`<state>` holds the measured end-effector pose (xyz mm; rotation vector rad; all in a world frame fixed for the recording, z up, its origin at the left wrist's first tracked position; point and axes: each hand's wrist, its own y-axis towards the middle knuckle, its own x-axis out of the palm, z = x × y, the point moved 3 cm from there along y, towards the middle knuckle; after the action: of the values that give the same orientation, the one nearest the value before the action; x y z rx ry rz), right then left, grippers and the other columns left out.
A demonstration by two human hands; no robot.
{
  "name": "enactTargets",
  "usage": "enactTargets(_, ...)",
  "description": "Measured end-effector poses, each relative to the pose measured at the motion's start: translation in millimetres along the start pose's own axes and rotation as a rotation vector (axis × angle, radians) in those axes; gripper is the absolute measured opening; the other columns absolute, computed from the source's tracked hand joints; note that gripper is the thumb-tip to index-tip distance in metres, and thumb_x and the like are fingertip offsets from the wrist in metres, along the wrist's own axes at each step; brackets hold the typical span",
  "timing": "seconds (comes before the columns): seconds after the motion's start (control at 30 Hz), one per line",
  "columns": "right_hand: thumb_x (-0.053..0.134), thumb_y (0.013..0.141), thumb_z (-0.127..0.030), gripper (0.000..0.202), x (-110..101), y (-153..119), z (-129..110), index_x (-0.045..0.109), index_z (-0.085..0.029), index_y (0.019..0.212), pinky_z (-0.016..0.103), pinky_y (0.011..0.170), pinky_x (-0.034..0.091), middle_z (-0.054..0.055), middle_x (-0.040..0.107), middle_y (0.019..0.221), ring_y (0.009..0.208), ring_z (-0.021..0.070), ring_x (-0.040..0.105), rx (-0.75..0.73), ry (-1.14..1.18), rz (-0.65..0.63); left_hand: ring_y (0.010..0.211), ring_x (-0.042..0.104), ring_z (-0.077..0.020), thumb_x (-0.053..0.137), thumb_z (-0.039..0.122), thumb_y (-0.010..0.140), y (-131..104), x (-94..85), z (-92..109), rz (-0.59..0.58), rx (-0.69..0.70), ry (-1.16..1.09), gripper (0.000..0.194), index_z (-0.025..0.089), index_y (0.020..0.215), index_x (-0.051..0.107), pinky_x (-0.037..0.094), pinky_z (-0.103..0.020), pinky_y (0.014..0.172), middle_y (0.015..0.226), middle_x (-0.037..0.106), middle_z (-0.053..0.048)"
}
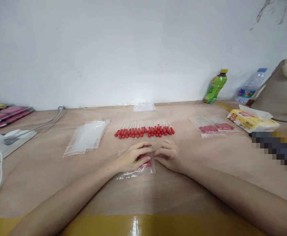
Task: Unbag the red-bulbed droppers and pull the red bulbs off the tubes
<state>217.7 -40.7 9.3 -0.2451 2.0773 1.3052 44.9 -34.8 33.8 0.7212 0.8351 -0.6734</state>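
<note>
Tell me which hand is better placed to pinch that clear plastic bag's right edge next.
Probably the right hand: its fingertips are by that edge, while the left hand lies over the clear plastic bag.

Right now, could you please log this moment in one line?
left hand: on plastic bag; right hand: at bag's edge; red-tipped sticks: beyond hands
</note>
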Motion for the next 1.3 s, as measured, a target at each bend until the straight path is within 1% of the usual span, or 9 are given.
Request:
enactTargets(0.13,0.057,0.077,-0.017,0.007,1.3,-0.9,-2.5,0.060,-0.022,0.074,0.028,0.066,0.037,0.000,0.059,0.072,0.070,0.0131,0.050,-0.055,-0.015,-0.018,0.111,0.048,-0.0192,0.042,0.023,0.087,0.1,1.9,0.0,-0.012,0.006,0.024,0.025,0.021,0.106,0.059,0.041,-0.033,0.094,0.121,0.048,-0.008)
enactTargets(0.27,0.056,0.076,-0.015,0.010,1.0,-1.7,-4.6,0.058,-0.022,0.069,0.027,0.064,0.035,-0.001,0.057,0.067,0.067,0.0130,0.048,-0.097,-0.077,0.010,0.111,0.047,-0.0199,0.042,0.021,0.087,-0.7,2.2,0.6,-0.027,0.043,0.054,0.027,0.021,0.108,0.058,0.041,-0.035,0.094,0.123,0.046,-0.009)
enactTargets(0.37,0.056,0.076,-0.015,0.010,0.2,-1.4,-5.6,0.057,-0.021,0.069,0.028,0.063,0.034,-0.001,0.058,0.067,0.065,0.0127,0.046,-0.118,-0.092,0.006,0.111,0.046,-0.0193,0.041,0.021,0.088,-0.4,2.2,1.1,-0.042,0.044,0.070,0.027,0.021,0.108,0.058,0.040,-0.034,0.094,0.124,0.046,-0.009)
enactTargets(0.53,0.056,0.077,-0.017,0.009,-0.1,-1.3,-5.6,0.058,-0.022,0.070,0.028,0.062,0.035,0.000,0.057,0.067,0.065,0.0132,0.045,-0.129,-0.090,0.020,0.112,0.046,-0.0191,0.039,0.022,0.088,0.2,1.6,3.1,-0.046,0.039,0.089,0.026,0.021,0.105,0.059,0.040,-0.033,0.095,0.122,0.047,-0.009)
enactTargets(0.73,0.056,0.077,-0.016,0.011,-0.2,-0.7,-8.4,0.059,-0.023,0.069,0.027,0.062,0.037,0.000,0.058,0.066,0.065,0.0132,0.046,-0.150,-0.078,0.005,0.112,0.045,-0.0210,0.038,0.019,0.087,0.8,2.3,5.2,-0.089,0.082,0.164,0.028,0.024,0.106,0.058,0.039,-0.037,0.095,0.125,0.046,-0.007)
enactTargets(0.9,0.055,0.078,-0.016,0.014,-2.4,1.9,-11.4,0.058,-0.021,0.066,0.027,0.059,0.036,0.000,0.058,0.065,0.062,0.0131,0.045,-0.153,-0.095,0.018,0.111,0.046,-0.0204,0.037,0.019,0.088,0.4,2.6,5.7,-0.086,0.060,0.158,0.026,0.022,0.102,0.059,0.038,-0.035,0.095,0.124,0.046,-0.008)
enactTargets(1.1,0.056,0.078,-0.017,0.010,-3.4,3.5,-13.3,0.060,-0.021,0.069,0.027,0.059,0.037,0.000,0.056,0.064,0.064,0.0131,0.045,-0.182,-0.084,0.027,0.112,0.047,-0.0189,0.039,0.020,0.088,0.6,1.4,7.0,-0.058,0.037,0.093,0.021,0.020,0.096,0.059,0.039,-0.033,0.095,0.121,0.047,-0.009)
enactTargets(1.3,0.056,0.080,-0.019,0.008,-2.9,3.4,-13.1,0.062,-0.020,0.075,0.026,0.060,0.038,0.001,0.058,0.068,0.066,0.0126,0.046,-0.203,-0.087,0.029,0.104,0.052,-0.0166,0.046,0.019,0.085,-0.2,2.1,3.2,0.047,0.060,0.020,0.015,0.019,0.092,0.059,0.042,-0.028,0.090,0.116,0.052,-0.008)
